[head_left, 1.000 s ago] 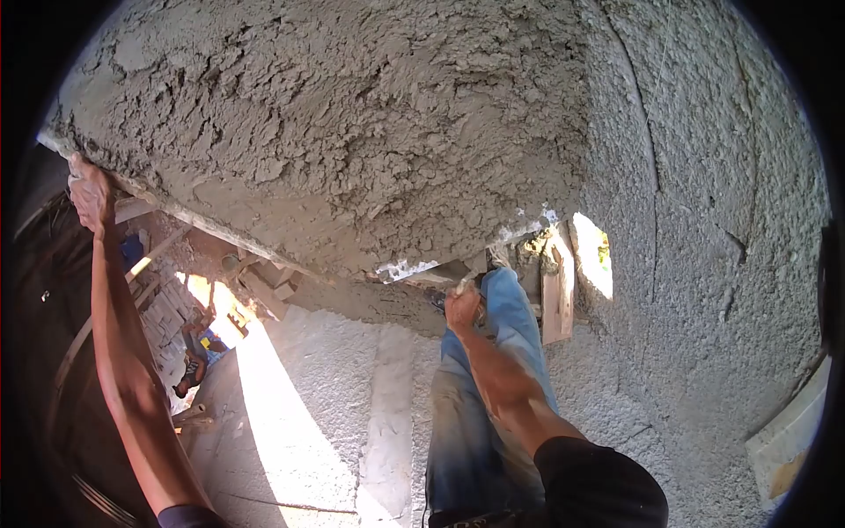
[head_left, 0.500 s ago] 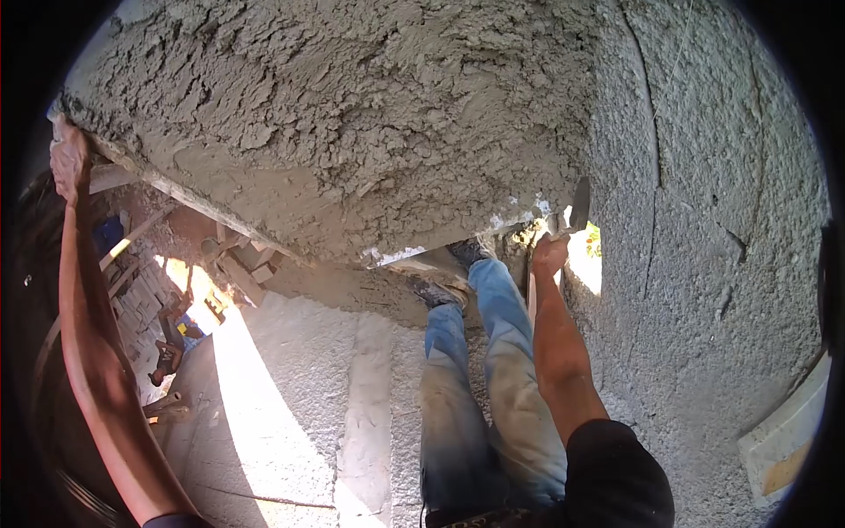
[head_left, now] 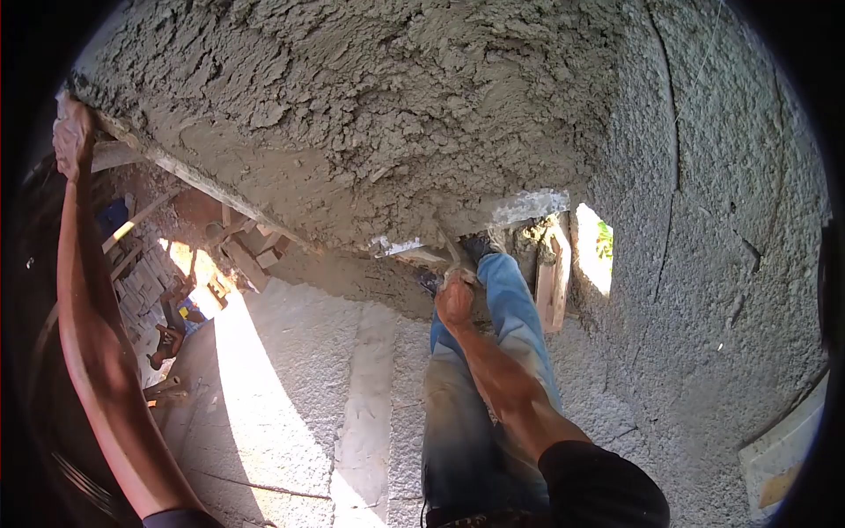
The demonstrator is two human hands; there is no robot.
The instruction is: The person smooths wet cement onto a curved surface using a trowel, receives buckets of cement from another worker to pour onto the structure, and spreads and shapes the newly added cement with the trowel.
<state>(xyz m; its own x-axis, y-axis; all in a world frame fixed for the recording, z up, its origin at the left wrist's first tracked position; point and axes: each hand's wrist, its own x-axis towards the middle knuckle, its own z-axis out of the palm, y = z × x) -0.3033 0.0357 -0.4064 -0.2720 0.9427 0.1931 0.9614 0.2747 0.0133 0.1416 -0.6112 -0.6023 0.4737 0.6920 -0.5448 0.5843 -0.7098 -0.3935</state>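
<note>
Rough wet mortar (head_left: 378, 114) covers the wall surface in front of me, with a long pale board (head_left: 207, 195) along its lower left edge. At the far upper left, my left hand (head_left: 72, 136) is closed around the end of that board. My right hand (head_left: 455, 301) is closed on a trowel (head_left: 451, 242), whose narrow blade points up at the lower edge of the mortar. The trowel's handle is mostly hidden in my fist. White patches (head_left: 531, 207) show along this edge, to the right of the trowel.
My jeans-clad legs (head_left: 519, 308) stand below, shoes partly hidden. Wooden pieces (head_left: 553, 277) stand beside a bright opening (head_left: 594, 251) at the right. A rough grey wall (head_left: 713, 194) rises there. Far below left are another person (head_left: 165, 345) and stacked blocks (head_left: 145, 286).
My right hand has swept the trowel left along the mortar's lower edge, away from the bright opening. A larger white patch shows at the right corner. My left hand stays on the board.
</note>
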